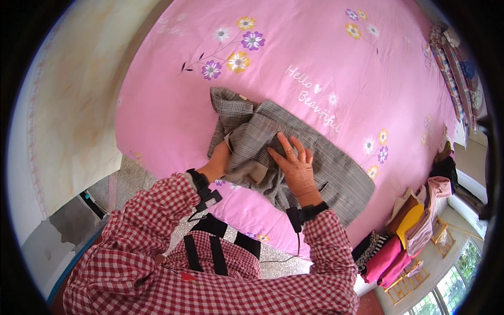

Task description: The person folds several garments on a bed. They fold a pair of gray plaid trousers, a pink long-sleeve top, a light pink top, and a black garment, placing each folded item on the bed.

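A grey plaid garment [334, 169] lies partly bunched on a pink flowered bed cover [169, 110]. Its right part is spread flat, while the left part is folded and crumpled. My left hand [219, 159] reaches into the bunched cloth; its fingers are hidden under the fabric, so its grip does not show. Resting on the middle of the garment is my right hand [296, 167], fingers spread and the thumb at a fold. Black straps with small devices are on both wrists.
Stacked folded clothes [409, 224] stand along the right side of the bed. More folded fabrics [453, 75] lie at the upper right. A wall [78, 98] runs along the left. Below the bed's near edge is a speckled floor [283, 267], and a thin cable hangs from the right wrist.
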### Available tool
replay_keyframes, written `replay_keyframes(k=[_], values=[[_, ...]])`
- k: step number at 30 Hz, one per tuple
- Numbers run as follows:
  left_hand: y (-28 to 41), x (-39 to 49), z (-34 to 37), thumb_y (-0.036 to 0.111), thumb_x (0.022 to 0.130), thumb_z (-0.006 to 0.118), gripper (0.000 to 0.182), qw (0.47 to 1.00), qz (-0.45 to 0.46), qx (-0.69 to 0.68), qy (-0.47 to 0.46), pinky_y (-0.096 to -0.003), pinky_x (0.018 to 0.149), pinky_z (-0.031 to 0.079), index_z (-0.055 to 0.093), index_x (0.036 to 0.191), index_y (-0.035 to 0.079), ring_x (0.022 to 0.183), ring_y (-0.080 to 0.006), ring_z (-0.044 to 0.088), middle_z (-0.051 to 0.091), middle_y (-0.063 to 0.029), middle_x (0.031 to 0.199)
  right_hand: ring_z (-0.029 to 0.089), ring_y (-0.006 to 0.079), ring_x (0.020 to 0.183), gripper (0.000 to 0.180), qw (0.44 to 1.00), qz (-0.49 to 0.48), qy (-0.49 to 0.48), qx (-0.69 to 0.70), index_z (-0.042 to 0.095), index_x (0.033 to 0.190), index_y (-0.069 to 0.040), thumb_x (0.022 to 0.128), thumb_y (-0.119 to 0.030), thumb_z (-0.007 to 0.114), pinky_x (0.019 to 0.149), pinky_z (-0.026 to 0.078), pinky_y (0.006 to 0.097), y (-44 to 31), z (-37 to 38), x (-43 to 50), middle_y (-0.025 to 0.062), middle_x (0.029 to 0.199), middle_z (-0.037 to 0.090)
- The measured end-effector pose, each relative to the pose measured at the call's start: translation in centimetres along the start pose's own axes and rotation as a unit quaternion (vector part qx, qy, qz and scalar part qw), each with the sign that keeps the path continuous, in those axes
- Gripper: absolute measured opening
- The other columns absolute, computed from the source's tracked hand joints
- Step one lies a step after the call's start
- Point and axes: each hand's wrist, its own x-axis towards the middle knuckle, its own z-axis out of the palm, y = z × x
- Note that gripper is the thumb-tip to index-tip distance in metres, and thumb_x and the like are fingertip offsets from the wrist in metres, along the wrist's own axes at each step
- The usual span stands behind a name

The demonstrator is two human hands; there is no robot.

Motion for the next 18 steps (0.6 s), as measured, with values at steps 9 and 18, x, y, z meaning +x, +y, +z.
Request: replay_keyframes(k=[9, 18], values=[[-3.1, -0.9, -4.4, 0.028, 0.09, 0.06, 0.042, 0.955, -0.186, 0.109, 0.205, -0.0306, 0.077, 0.047, 0.047, 0.117, -0.002, 0.092, -0.0208, 0.058, 0.06, -0.0143, 0.104, 0.023, 0.0445, 0.132, 0.052, 0.903, 0.246, 0.206, 0.285, 0.04, 0.136, -0.003, 0.091, -0.026, 0.051, 0.105, 0.022, 0.0559, -5.4, 4.0, 0.0, 0.025, 0.146, 0.023], [3.5, 0.6, -1.8, 0.025, 0.091, 0.061, 0.05, 0.919, -0.276, -0.28, -0.034, -0.0301, 0.091, 0.043, 0.041, 0.129, 0.0, 0.103, -0.0162, 0.054, 0.057, -0.0076, 0.116, 0.01, 0.0418, 0.139, 0.068, 0.837, 0.379, 0.182, 0.35, 0.014, 0.148, -0.011, 0.094, -0.042, 0.041, 0.11, 0.013, 0.0497, -5.5, 11.2, 1.6, 0.0224, 0.152, 0.004]])
